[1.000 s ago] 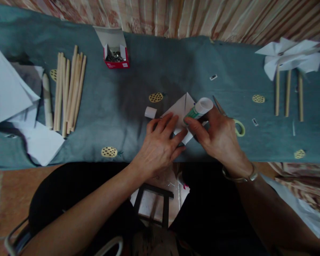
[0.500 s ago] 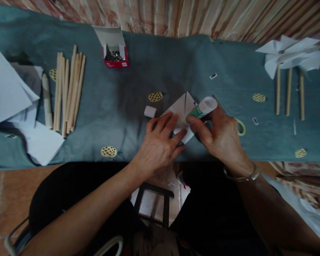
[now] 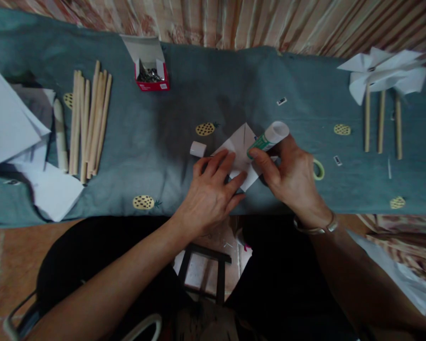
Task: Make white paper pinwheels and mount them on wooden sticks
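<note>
A white paper square [image 3: 238, 143] with a slit running in from its far corner lies turned like a diamond on the table. My left hand [image 3: 213, 187] rests on its near left part, fingers spread and pressing it down. Gripped in my right hand [image 3: 291, 173] is a green and white glue stick [image 3: 268, 138], tilted so that its lower end meets the paper; the tip itself is hidden by my thumb. The white glue cap [image 3: 198, 149] lies just left of the paper. Partly behind my right hand show the yellow-green scissors handles [image 3: 318, 169].
Several wooden sticks [image 3: 88, 123] lie at the left, beside stacked white paper sheets [image 3: 10, 118]. An open red box [image 3: 152, 80] of small metal pieces stands at the back. Paper pinwheels [image 3: 383, 71] on sticks lie far right. The green tablecloth [image 3: 184, 189] has pineapple prints.
The glue stick has shifted slightly on the paper and tilts a little differently in my right hand. My left hand stays in place on the paper. The whole view has drifted slightly.
</note>
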`<control>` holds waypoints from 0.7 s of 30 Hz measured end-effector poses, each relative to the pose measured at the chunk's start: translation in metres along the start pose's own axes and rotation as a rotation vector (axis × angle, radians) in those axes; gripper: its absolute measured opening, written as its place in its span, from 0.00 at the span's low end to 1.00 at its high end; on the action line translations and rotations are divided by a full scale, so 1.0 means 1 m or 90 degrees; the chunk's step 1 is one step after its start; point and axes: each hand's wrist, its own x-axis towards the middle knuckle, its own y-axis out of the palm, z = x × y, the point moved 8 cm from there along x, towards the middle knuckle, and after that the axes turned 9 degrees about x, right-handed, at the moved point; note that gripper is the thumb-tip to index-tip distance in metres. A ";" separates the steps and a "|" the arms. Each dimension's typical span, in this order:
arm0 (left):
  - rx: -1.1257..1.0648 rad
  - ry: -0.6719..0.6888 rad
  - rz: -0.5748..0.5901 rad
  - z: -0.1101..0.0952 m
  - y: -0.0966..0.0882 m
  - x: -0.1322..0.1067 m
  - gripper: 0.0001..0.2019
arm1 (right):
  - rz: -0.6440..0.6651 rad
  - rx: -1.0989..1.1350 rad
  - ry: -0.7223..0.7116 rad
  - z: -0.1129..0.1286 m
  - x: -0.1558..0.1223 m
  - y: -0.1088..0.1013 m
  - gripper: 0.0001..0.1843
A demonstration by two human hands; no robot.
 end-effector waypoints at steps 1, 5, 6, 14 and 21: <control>0.001 0.000 -0.001 0.000 0.000 0.000 0.20 | -0.003 0.004 -0.003 0.000 0.001 0.000 0.17; -0.001 0.001 -0.007 0.000 -0.001 0.000 0.20 | 0.000 0.030 0.007 -0.001 0.003 0.003 0.14; -0.003 0.000 -0.008 0.000 -0.001 0.000 0.20 | -0.001 0.035 0.011 -0.002 0.004 0.003 0.13; -0.004 -0.005 0.002 0.000 -0.001 0.001 0.19 | 0.028 0.046 0.027 0.001 0.006 0.008 0.13; 0.002 -0.003 0.014 0.000 -0.003 0.002 0.18 | 0.032 0.040 -0.020 0.009 0.006 0.010 0.13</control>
